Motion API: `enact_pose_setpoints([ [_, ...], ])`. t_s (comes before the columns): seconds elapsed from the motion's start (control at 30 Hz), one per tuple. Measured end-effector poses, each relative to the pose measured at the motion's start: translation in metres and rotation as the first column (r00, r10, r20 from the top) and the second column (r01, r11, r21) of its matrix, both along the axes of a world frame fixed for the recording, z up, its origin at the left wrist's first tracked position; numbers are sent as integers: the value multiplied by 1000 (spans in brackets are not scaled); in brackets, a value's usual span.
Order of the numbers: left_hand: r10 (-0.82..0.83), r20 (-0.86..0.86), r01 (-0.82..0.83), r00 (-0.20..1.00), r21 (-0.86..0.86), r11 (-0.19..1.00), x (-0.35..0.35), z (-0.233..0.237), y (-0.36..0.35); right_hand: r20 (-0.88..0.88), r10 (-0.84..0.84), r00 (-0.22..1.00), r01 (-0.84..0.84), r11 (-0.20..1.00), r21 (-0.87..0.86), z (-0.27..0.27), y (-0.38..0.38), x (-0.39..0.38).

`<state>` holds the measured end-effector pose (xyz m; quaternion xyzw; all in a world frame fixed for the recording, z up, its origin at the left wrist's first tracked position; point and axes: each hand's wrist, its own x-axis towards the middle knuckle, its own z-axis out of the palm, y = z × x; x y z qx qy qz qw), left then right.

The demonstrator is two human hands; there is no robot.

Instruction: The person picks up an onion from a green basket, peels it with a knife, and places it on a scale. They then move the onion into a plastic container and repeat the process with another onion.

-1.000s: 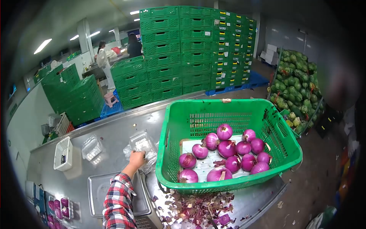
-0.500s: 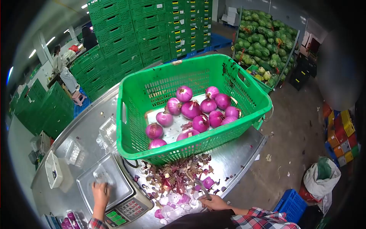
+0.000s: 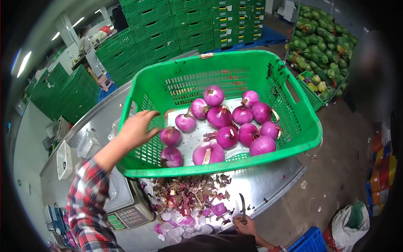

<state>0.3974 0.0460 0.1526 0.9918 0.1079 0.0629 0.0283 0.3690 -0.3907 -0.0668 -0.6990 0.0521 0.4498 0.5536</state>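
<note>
Reaching left hand, fingers spread wide, over rim of green basket, frame centre, near red onion. Right hand, lower centre, grips knife, blade upward, probably for safety, beside peel pile on table.

Red, white and navy plaid sleeve
</note>
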Motion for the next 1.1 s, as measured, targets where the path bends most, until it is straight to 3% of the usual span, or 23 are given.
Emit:
enact_pose_setpoints([
  [0.03,110,-154,-117,982,-35,993,27,-19,7,47,-65,997,62,996,68,-8,-2,3],
  [0.1,291,-411,-326,864,-15,945,71,-63,21,101,-9,995,2,998,63,-21,-8,13],
  [0.17,280,-489,-332,826,-22,943,87,-103,36,202,74,977,-73,997,-14,-3,-3,27],
  [0.27,82,-622,-243,779,-178,954,90,-195,93,456,144,878,-208,974,93,-53,-12,16],
  [0.3,-92,-747,-237,658,-321,917,92,-212,105,393,155,906,-264,934,240,-84,-14,7],
  [0.33,-135,-771,-254,622,-362,897,97,-219,107,338,154,928,-285,878,383,-117,-14,-3],
  [0.43,-155,-794,-345,588,-420,839,96,-219,113,450,229,863,-377,886,272,-88,10,6],
  [0.53,-176,-775,-409,608,-495,767,104,-220,132,505,214,836,-343,922,177,-63,15,14],
  [0.57,-148,-748,-335,646,-453,826,111,-161,66,516,199,833,-328,929,172,-60,15,19],
  [0.6,-152,-683,-375,715,-557,741,108,-171,96,519,176,836,-306,935,176,-55,17,20],
  [0.63,-113,-825,-500,554,-438,747,119,-141,96,513,149,845,-278,943,183,-50,16,21],
  [0.73,-8,-597,-399,802,-545,738,99,-79,36,385,46,922,-190,918,347,-32,9,28],
  [0.77,2,-488,-337,873,-599,727,93,-64,10,410,6,912,-186,897,402,-36,11,29],
  [0.8,9,-382,-275,924,-648,711,82,-49,-16,573,-136,808,-125,911,392,-30,12,26],
  [0.83,15,-280,-213,960,-695,686,70,-41,-42,520,-168,837,-86,899,429,-36,18,28],
  [0.87,19,-193,-158,981,-739,655,58,-33,-68,465,-198,863,-47,884,464,-41,22,28],
  [0.93,43,-48,-64,998,-811,582,32,-21,-114,518,-312,796,47,886,461,-11,21,29],
  [1.0,89,28,-18,996,-879,477,5,-15,-150,497,-341,798,29,845,533,21,28,32],
  [1.07,150,71,14,986,-936,351,-21,-11,-179,556,-510,656,-63,697,714,48,45,32],
  [1.1,189,78,22,979,-959,282,-34,-10,-189,565,-480,671,-102,695,711,71,46,26],
])
